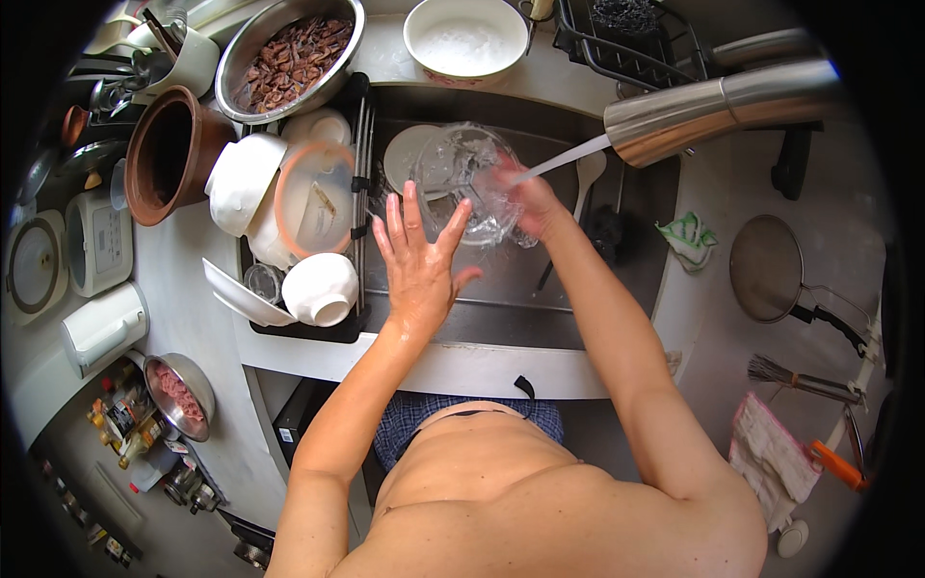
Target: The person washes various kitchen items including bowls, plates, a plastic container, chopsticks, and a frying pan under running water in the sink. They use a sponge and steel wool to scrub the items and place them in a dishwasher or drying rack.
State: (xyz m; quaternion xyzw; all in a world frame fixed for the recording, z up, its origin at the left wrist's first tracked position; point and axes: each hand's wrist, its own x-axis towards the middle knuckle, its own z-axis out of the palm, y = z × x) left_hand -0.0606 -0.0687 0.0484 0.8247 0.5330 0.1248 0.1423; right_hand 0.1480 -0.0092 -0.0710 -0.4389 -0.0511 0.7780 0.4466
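Under the running water of the metal faucet (665, 130), my right hand (533, 199) grips a clear round bowl or lid (448, 170) by its right side. Splashing blurs the fingers and the vessel's shape. My left hand (421, 271) hovers wet and empty over the sink's left side, back up and fingers spread. Its fingertips overlap the vessel's near left edge; I cannot tell whether they touch. A pale round plate or lid (405, 155) lies behind it in the dark sink (470, 318). To the right, a light-coloured spoon (589, 173) leans in the sink beside a dark scrubber (605, 224).
A drying rack (359, 166) at left holds white bowls (321, 285) and an orange-rimmed container (316, 199). Behind stand a steel basin of brown pieces (293, 61) and a foamy white bowl (466, 43). A cloth (688, 242) lies on the right edge; a strainer (766, 267) hangs beyond.
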